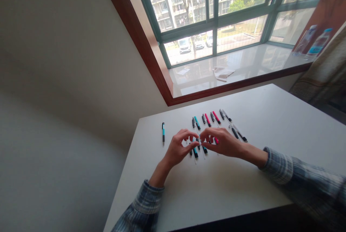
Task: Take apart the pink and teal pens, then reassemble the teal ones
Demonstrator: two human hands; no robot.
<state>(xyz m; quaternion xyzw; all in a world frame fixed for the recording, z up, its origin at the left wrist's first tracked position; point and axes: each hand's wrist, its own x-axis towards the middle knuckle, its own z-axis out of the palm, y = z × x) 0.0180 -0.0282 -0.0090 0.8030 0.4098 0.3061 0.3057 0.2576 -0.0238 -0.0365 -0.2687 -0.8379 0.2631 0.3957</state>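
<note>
Plaid sleeves [143, 206] lead to L hand [177, 149] & R hand [221, 142], fingertips almost meeting over pens [197, 123] on white table [229, 188], grip unclear, maybe empty; low wrists could knock rows askew.

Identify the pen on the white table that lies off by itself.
The teal-and-black pen, lying alone left of the left hand; all others sit close together in the row of pens at the hands.

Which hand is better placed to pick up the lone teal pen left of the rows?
Probably the left. The left hand is closer to the lone teal pen, with no other pens between them. The right hand lies beyond the left hand, over the rows of pens.
</note>
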